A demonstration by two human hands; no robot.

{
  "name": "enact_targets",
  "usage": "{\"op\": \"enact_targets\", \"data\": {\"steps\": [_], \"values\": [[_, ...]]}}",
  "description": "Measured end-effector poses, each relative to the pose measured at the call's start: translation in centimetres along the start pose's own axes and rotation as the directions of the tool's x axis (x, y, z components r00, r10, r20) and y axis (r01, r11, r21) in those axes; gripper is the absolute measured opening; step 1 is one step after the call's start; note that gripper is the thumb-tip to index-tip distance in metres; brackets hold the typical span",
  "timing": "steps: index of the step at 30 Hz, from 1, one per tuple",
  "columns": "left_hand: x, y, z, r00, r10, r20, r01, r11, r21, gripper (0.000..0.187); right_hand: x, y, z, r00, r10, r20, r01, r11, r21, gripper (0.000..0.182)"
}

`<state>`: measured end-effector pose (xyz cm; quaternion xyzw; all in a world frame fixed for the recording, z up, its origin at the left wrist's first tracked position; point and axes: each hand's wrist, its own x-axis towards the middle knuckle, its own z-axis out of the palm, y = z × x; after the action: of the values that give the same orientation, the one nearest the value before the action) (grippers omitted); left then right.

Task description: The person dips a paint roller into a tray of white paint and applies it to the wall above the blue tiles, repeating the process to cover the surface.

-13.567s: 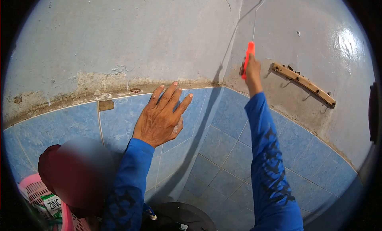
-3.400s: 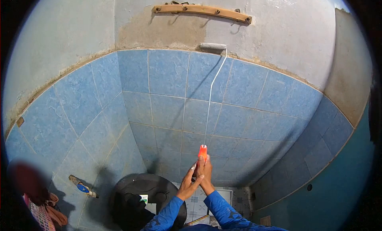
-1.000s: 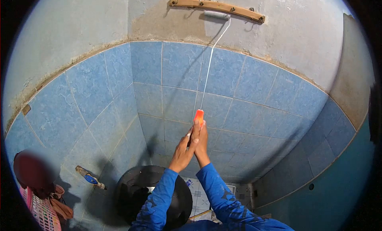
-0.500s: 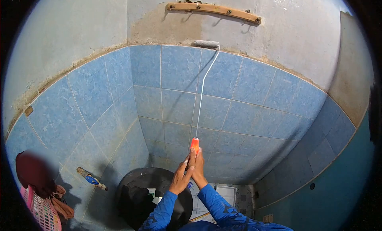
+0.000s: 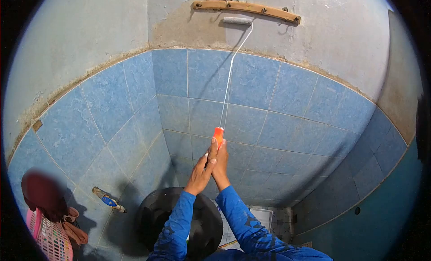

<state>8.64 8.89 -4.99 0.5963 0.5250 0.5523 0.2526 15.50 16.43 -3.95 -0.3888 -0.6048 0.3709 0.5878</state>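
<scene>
A paint roller (image 5: 230,77) with a long white wire frame and an orange handle reaches up from my hands to the wall. Its grey-white sleeve lies against the upper wall (image 5: 269,41), just below a wooden hook rack (image 5: 247,8). My left hand (image 5: 200,173) and my right hand (image 5: 220,164) are both closed round the handle, palms close together. Fresh pale paint covers the wall on the right of the roller, while a bare brownish patch (image 5: 188,29) shows on its left.
Blue tiles (image 5: 211,74) line the lower wall. A large black tub (image 5: 208,229) stands below my arms, with a white tray (image 5: 262,216) on its right. A tap with a blue handle (image 5: 107,200) sticks out at left, near a pink basket (image 5: 51,238) and a dark red cloth (image 5: 40,193).
Both hands have moved up with the roller. Its sleeve has risen from the tile edge to just under the hook rack.
</scene>
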Motion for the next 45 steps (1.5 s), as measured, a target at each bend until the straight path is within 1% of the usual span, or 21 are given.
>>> {"op": "enact_targets", "data": {"steps": [4,6,9,11,13,14,15,18,21,23,24,25,27,29,32,35,37,39,41,43,45], "values": [[-2.6,-1.0,-0.1,1.0,-0.012,0.003,0.012,1.0,0.006,0.068,-2.5,1.8,0.2,1.0,-0.023,0.016,0.024,0.999,-0.029,0.043],[-4.9,-2.9,0.8,0.999,-0.043,0.02,0.044,0.999,-0.029,0.067,-5.1,3.6,-0.2,0.999,0.038,0.025,-0.037,0.999,-0.027,0.043],[-5.9,-3.5,1.3,0.996,-0.086,0.019,0.086,0.996,-0.027,0.068,-5.7,6.1,0.0,1.0,0.024,0.013,-0.023,0.997,-0.075,0.043],[-4.5,-2.5,0.8,0.992,-0.129,0.004,0.129,0.992,-0.012,0.068,-4.1,4.6,-0.1,0.999,0.017,0.03,-0.014,0.997,-0.078,0.043],[-1.9,-1.3,-0.1,1.0,-0.001,0.006,0.001,1.0,-0.018,0.069,-1.6,2.0,0.3,0.999,0.008,0.04,-0.005,0.997,-0.073,0.043],[-0.7,-0.6,-0.3,0.999,0.036,-0.006,-0.036,0.999,-0.003,0.07,-0.5,0.8,0.5,0.999,-0.013,0.035,0.014,1.0,-0.017,0.043],[0.2,0.0,-0.6,0.999,0.037,-0.004,-0.037,0.999,-0.004,0.07,0.3,-0.5,0.5,0.999,-0.034,0.03,0.033,0.999,0.038,0.043],[0.7,2.3,-1.2,0.999,0.038,-0.008,-0.038,0.999,0.011,0.07,1.0,-1.6,0.7,1.0,-0.015,0.005,0.015,1.0,0.0,0.042],[-1.5,-0.4,0.0,1.0,-0.021,0.009,0.021,1.0,-0.005,0.07,-1.3,1.4,0.0,0.999,-0.042,0.014,0.042,0.999,-0.013,0.041],[-4.0,-2.1,1.2,1.0,-0.018,0.004,0.018,0.999,-0.029,0.071,-3.6,3.1,-0.4,1.0,-0.025,-0.01,0.025,1.0,-0.005,0.042],[-4.7,-2.8,1.6,1.0,-0.02,0.003,0.02,0.998,-0.052,0.072,-4.6,3.6,-0.8,1.0,0.025,0.011,-0.025,1.0,-0.008,0.041],[-4.6,-2.7,1.6,1.0,-0.015,0.002,0.015,0.999,-0.051,0.072,-5.0,3.7,-1.0,0.997,0.074,0.031,-0.074,0.997,-0.011,0.041],[-4.7,-2.6,1.7,0.999,-0.044,-0.013,0.043,0.998,-0.039,0.066,-4.4,3.9,-0.9,0.995,0.09,0.034,-0.09,0.996,0.007,0.041],[-3.4,-1.6,1.2,0.999,-0.032,-0.016,0.031,0.999,-0.021,0.068,-2.5,2.7,-0.4,1.0,-0.001,0.015,0.001,1.0,-0.016,0.041],[-0.1,1.1,-0.2,0.999,0.018,-0.037,-0.017,0.999,0.029,0.071,0.4,0.1,0.2,0.999,-0.029,0.034,0.029,1.0,-0.006,0.042],[0.1,3.0,-0.7,0.998,0.02,-0.052,-0.018,0.999,0.045,0.071,0.9,-1.4,0.6,0.999,-0.039,-0.014,0.039,0.999,-0.008,0.043],[-1.5,2.3,0.1,0.999,0.022,-0.044,-0.021,0.999,0.034,0.07,-0.6,-0.7,-0.5,0.994,-0.098,-0.057,0.097,0.995,-0.025,0.043],[-4.2,-0.8,1.7,1.0,-0.006,-0.008,0.006,1.0,0.009,0.07,-3.1,2.1,-2.3,0.999,-0.024,0.049,0.022,0.999,0.033,0.041],[-7.6,-2.8,3.6,0.993,-0.087,0.082,0.09,0.995,-0.039,0.071,-6.5,3.7,-5.5,0.985,0.126,0.119,-0.132,0.99,0.041,0.039],[-10.8,-4.9,5.3,0.978,-0.11,0.176,0.128,0.987,-0.096,0.074,-9.6,7.4,-8.7,0.996,0.024,0.088,-0.024,1.0,-0.007,0.036],[-12.7,-5.3,6.3,0.965,-0.152,0.215,0.174,0.981,-0.089,0.076,-12.3,8.5,-13.0,0.988,0.115,0.104,-0.104,0.99,-0.1,0.035]]}}
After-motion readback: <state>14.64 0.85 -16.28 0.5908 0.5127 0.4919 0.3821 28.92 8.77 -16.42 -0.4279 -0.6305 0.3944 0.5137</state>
